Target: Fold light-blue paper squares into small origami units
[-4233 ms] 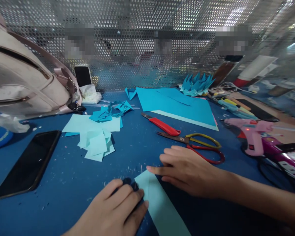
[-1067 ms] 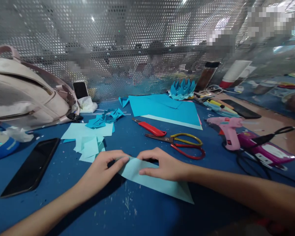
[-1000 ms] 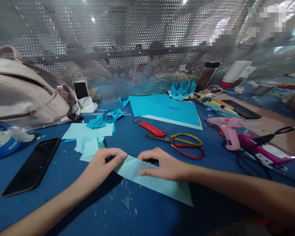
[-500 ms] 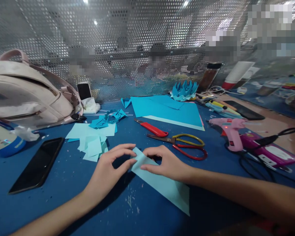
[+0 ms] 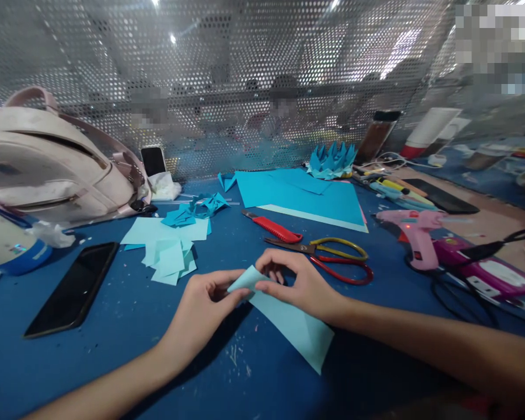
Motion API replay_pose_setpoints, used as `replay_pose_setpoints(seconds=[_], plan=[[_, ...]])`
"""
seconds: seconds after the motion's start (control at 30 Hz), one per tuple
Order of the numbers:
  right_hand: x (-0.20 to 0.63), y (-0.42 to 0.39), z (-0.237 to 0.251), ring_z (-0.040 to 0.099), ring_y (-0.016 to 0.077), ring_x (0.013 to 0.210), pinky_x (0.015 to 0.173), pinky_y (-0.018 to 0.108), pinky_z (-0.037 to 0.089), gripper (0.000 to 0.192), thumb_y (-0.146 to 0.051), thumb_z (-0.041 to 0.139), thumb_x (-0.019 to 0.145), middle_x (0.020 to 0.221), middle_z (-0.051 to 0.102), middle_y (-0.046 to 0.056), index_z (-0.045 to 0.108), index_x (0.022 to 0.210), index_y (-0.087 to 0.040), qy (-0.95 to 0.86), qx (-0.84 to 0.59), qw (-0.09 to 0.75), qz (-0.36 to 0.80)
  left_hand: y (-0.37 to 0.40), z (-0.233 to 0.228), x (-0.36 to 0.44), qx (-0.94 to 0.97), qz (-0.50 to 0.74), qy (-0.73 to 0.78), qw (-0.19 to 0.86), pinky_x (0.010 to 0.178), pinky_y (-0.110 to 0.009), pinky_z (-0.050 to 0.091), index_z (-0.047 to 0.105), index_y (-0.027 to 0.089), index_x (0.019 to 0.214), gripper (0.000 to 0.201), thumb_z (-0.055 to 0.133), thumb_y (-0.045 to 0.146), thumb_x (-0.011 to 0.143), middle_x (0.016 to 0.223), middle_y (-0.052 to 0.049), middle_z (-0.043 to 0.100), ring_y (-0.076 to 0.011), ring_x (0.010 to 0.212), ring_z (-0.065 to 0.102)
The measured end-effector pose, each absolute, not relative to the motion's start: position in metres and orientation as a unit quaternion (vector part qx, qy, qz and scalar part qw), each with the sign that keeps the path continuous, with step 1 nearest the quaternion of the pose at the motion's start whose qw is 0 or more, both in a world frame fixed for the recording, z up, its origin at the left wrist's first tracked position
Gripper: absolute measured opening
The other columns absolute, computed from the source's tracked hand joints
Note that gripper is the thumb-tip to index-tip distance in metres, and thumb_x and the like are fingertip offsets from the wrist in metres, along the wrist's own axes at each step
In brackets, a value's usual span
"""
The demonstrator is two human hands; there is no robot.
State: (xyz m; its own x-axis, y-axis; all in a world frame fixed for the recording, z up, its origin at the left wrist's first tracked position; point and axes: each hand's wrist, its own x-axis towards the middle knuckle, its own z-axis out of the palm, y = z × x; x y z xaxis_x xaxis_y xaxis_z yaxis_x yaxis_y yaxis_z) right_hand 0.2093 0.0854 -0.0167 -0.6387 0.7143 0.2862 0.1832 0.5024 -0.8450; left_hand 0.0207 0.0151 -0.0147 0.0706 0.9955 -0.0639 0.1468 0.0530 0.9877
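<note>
A long strip of light blue paper (image 5: 289, 321) lies on the blue table (image 5: 114, 356) in front of me. My left hand (image 5: 203, 306) pinches its near-left end, and my right hand (image 5: 295, 283) pinches the same end from the right. That end is lifted and curled up off the table between my fingertips. The other end of the strip rests flat, pointing toward me and to the right.
Red-and-yellow scissors (image 5: 332, 259) and a red utility knife (image 5: 273, 227) lie just beyond my hands. Cut paper squares (image 5: 168, 248) and a black phone (image 5: 74, 289) sit left. A pink glue gun (image 5: 413, 230), blue paper sheets (image 5: 306, 195), a folded paper crown (image 5: 332, 160) and a bag (image 5: 48, 163) surround them.
The strip lay flat under both hands a second ago; now its left end is raised and bent over between my fingers, and the strip has swung more toward me.
</note>
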Motion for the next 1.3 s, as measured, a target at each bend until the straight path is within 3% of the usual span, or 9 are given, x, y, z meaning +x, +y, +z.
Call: replay_pose_setpoints(seconds=[0.17, 0.4, 0.87, 1.13, 1.3], plan=[[0.208, 0.085, -0.016, 0.048, 0.0104, 0.067, 0.057, 0.022, 0.04, 0.024, -0.03, 0.071, 0.082, 0.086, 0.056, 0.0, 0.059, 0.1, -0.018, -0.793, -0.268, 0.343, 0.428, 0.013, -0.017, 0.022, 0.542, 0.412, 0.533, 0.502, 0.077, -0.026, 0.051, 0.075, 0.024, 0.109, 0.029, 0.066, 0.026, 0.082, 0.101, -0.003, 0.078, -0.0221, 0.094, 0.07], [0.206, 0.082, -0.015, 0.049, 0.0097, 0.064, 0.056, 0.022, 0.039, 0.011, -0.027, 0.068, 0.085, 0.079, 0.057, 0.0, 0.064, 0.087, -0.017, -0.789, -0.269, 0.333, 0.442, 0.01, -0.016, 0.025, 0.555, 0.397, 0.539, 0.494, 0.078, -0.029, 0.049, 0.075, 0.025, 0.11, 0.029, 0.064, 0.025, 0.084, 0.099, -0.003, 0.078, -0.0225, 0.091, 0.069], [0.205, 0.082, -0.014, 0.048, 0.0101, 0.062, 0.055, 0.023, 0.039, 0.017, -0.033, 0.071, 0.084, 0.075, 0.057, 0.0, 0.065, 0.081, -0.016, -0.784, -0.278, 0.333, 0.443, 0.007, -0.013, 0.026, 0.599, 0.397, 0.494, 0.49, 0.088, -0.029, 0.048, 0.072, 0.025, 0.116, 0.03, 0.053, 0.026, 0.093, 0.108, -0.001, 0.075, -0.0221, 0.1, 0.066], [0.204, 0.082, -0.016, 0.05, 0.0116, 0.066, 0.056, 0.023, 0.039, 0.016, -0.033, 0.068, 0.086, 0.079, 0.058, 0.002, 0.067, 0.084, -0.017, -0.807, -0.241, 0.338, 0.421, 0.004, -0.013, 0.028, 0.623, 0.375, 0.51, 0.46, 0.065, -0.022, 0.042, 0.075, 0.022, 0.108, 0.031, 0.047, 0.026, 0.096, 0.079, 0.002, 0.071, -0.0156, 0.073, 0.059], [0.204, 0.079, -0.013, 0.049, 0.0123, 0.065, 0.055, 0.024, 0.038, 0.019, -0.034, 0.065, 0.088, 0.076, 0.057, 0.002, 0.066, 0.079, -0.017, -0.808, -0.243, 0.338, 0.417, 0.005, -0.015, 0.03, 0.626, 0.368, 0.52, 0.449, 0.058, -0.022, 0.04, 0.078, 0.021, 0.098, 0.03, 0.049, 0.029, 0.095, 0.073, 0.002, 0.072, -0.0154, 0.065, 0.058]])
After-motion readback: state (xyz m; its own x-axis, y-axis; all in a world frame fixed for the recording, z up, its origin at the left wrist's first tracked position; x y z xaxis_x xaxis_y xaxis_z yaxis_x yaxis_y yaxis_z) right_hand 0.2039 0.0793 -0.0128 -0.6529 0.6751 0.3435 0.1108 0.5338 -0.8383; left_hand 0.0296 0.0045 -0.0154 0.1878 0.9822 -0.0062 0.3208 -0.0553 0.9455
